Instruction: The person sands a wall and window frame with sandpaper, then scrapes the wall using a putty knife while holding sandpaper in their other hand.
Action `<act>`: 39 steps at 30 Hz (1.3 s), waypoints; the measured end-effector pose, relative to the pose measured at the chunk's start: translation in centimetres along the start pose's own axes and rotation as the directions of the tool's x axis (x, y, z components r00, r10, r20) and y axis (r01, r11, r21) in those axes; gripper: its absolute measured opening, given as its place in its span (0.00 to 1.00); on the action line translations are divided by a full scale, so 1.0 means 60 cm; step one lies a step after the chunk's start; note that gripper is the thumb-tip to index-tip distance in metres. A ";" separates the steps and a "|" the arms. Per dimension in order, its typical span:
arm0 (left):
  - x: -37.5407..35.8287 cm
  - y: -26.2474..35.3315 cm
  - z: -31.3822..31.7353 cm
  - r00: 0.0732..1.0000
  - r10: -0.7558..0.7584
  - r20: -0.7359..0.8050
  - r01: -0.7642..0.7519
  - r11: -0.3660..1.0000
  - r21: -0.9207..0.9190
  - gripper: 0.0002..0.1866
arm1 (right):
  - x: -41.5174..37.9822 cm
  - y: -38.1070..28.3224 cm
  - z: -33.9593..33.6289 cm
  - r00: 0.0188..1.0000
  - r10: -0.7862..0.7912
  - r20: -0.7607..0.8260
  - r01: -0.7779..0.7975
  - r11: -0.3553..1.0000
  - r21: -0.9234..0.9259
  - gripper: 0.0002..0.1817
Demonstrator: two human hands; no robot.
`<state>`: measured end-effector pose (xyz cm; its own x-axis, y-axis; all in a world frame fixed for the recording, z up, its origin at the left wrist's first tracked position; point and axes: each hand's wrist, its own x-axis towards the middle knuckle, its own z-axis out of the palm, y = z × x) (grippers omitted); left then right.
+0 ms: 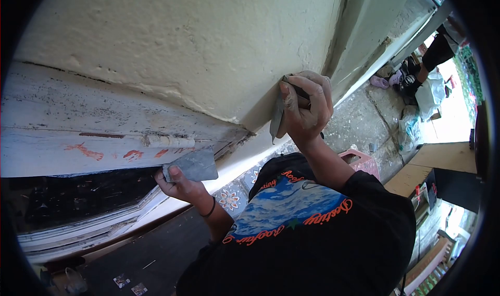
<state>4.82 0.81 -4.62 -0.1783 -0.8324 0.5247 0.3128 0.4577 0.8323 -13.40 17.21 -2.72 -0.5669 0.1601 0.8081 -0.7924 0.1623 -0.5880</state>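
Observation:
My left hand [182,186], with a dark band at its wrist, pinches a thin grey flat plate [195,165] between thumb and fingers. That plate overlaps the lower edge of the white painted wooden frame [62,106]. Higher and to the right, my right hand [308,102] is closed around another thin grey plate [277,114], held edge-on at the corner of the cream wall [208,40]. Pale dust or paste coats the fingers of both hands. The plate in the right hand is partly hidden by the fingers.
A dark window opening [83,194] lies below the frame. To the right, a pink plastic stool [362,163] stands on the concrete floor [359,116]. Farther back are a person's leg [435,53], purple clogs [380,82], plastic bags [410,129] and a wooden board [442,158].

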 end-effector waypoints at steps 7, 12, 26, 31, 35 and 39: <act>0.001 -0.004 -0.006 0.999 -0.014 -0.036 0.017 0.997 0.078 0.30 | -0.003 -0.010 -0.001 0.987 0.158 0.016 -0.158 0.987 0.013 0.14; 0.001 0.002 -0.002 0.999 0.005 -0.045 0.000 0.995 0.098 0.30 | -0.006 -0.015 -0.001 0.985 0.161 0.060 -0.160 0.987 -0.019 0.13; 0.003 -0.008 -0.008 1.000 0.005 -0.023 -0.004 0.998 0.059 0.30 | 0.005 -0.019 -0.008 0.985 0.156 0.077 -0.162 0.984 0.073 0.07; 0.004 -0.008 -0.009 0.999 0.036 0.014 -0.036 0.999 0.030 0.29 | 0.032 -0.032 -0.009 0.983 0.168 0.073 -0.174 0.981 0.087 0.06; 0.004 -0.009 -0.003 0.999 0.038 0.006 -0.038 0.999 0.016 0.28 | 0.022 -0.026 -0.013 0.977 0.167 0.130 -0.177 0.981 0.074 0.06; 0.003 -0.008 -0.008 1.000 0.014 -0.013 -0.013 0.999 0.030 0.30 | 0.024 -0.029 -0.012 0.972 0.191 0.138 -0.202 0.976 0.076 0.06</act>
<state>5.07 0.28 -5.02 -0.1621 -0.8300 0.5337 0.2871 0.4778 0.8302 -12.66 17.87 -0.58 -0.7333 0.0519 0.6779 -0.6759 0.0524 -0.7351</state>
